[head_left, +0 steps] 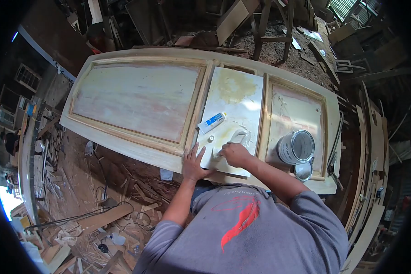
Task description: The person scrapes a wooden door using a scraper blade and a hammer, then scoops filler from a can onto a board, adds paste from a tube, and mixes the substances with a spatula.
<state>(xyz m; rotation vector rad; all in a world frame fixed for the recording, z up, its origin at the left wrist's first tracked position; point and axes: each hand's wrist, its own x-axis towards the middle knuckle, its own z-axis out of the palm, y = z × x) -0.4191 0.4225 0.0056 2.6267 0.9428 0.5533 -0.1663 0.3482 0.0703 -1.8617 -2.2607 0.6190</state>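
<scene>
A panelled wooden door (137, 147) lies flat, with a white board (235, 107) across its middle. My left hand (196, 164) rests with fingers spread at the board's lower left corner. My right hand (235, 154) is closed over the board's lower part, around something pale and thin that I cannot make out. White paste (242, 136) is smeared just above it. A blue and white tube (213, 122) lies on the board's left side, and a small white cap (211, 138) is below it.
On the door's right panel stand an open metal can (297, 147) and its small round lid or tin (302, 171). A wooden trestle (274, 39) is beyond the door. Wood scraps and a cable (106, 211) litter the floor at lower left; long planks (367, 182) lean at right.
</scene>
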